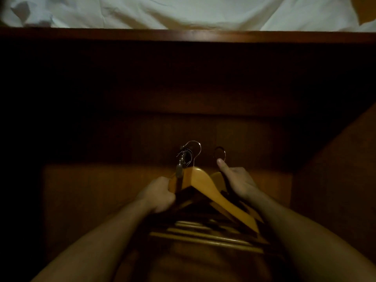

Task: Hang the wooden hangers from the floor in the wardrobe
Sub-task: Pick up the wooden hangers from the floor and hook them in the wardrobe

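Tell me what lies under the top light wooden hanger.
Under the top hanger more wooden hangers are stacked: crossbars show below, metal hooks bunch at its neck. The left hand and right hand hold the bundle. The count is hidden by darkness.

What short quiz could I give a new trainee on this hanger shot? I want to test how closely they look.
1. True or false: both hands grip wooden hangers.
2. Which hand holds a hanger apart from the bundle: A left, B right?
3. What pale thing lies beyond the dark wooden edge at the top?

Key:
1. True: the left hand clasps the bundle.
2. B.
3. White bedding.
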The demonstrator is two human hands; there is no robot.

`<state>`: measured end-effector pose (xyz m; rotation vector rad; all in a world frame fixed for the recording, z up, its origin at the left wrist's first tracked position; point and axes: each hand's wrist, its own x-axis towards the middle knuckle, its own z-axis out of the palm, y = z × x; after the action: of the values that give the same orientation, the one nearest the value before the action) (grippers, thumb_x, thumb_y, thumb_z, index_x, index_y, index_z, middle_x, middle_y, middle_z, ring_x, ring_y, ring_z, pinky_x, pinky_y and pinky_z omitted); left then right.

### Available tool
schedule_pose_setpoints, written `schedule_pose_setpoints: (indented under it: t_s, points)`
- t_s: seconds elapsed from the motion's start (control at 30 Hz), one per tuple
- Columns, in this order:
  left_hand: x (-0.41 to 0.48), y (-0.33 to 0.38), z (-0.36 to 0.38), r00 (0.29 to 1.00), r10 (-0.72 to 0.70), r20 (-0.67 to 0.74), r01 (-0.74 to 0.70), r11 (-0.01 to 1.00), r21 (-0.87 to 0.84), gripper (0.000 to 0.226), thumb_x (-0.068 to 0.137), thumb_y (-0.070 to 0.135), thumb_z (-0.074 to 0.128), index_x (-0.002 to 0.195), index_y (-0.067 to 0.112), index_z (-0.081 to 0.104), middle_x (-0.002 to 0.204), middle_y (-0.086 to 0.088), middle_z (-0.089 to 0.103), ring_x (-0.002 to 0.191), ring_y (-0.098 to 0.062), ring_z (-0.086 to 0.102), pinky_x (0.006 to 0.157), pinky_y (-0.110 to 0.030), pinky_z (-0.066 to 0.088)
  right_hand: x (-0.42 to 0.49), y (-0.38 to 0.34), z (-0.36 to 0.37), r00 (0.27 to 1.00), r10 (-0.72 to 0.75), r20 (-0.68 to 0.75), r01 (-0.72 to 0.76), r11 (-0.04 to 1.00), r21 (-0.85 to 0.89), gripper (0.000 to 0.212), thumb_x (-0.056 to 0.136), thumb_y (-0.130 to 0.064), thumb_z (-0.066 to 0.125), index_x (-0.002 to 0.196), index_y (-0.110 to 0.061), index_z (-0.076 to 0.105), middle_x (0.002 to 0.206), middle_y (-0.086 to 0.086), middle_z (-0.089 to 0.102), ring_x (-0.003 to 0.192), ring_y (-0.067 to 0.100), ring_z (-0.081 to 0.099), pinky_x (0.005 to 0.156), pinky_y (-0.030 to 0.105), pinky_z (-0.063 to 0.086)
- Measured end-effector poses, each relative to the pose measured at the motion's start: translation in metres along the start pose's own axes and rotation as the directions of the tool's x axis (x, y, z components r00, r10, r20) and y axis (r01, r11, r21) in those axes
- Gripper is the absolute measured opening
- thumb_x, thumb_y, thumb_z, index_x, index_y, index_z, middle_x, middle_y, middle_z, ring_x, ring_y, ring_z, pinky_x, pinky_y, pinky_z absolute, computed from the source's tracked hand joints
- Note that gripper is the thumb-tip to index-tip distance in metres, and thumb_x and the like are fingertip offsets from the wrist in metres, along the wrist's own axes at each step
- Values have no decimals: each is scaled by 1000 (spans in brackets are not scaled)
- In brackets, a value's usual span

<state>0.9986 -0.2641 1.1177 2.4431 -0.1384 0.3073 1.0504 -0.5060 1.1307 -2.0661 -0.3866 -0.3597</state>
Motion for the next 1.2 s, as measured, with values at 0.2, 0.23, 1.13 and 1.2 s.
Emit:
schedule_pose_setpoints:
  t_s: [0.2,0.23,1.13,1.2]
  points:
    - [15,-13,-4,995,-92,28,91,995,32,10,79,12,59,71,14,64,63,-1,59,58,-18,56,53,-26,41,0,15,-2,1000,16,21,-16,1000,12,79,79,-81,32,79,-13,73,81,3,75,82,22,70,85,38,48]
    - [17,-14,-4,995,-96,28,94,995,36,12,78,9,58,69,15,61,62,-1,57,56,-17,54,50,-24,38,0,16,-3,1000,16,17,-16,1000,8,83,77,-81,31,83,-11,75,81,3,76,82,21,70,83,37,47]
    - [13,-45,-3,983,-175,-51,182,962,204,5,86,15,59,90,17,59,80,0,64,72,-18,65,56,-28,49,-14,-12,-43,980,132,-148,-161,965,-205,73,87,-79,29,71,-13,57,75,9,69,46,15,51,51,27,41]
    - [14,-49,-7,979,-177,-102,197,947,252,5,86,21,59,90,21,59,83,1,66,74,-15,66,63,-30,56,-20,-19,-46,970,178,-168,-215,948,-234,77,90,-77,28,76,-10,63,75,9,70,43,14,52,47,24,40]
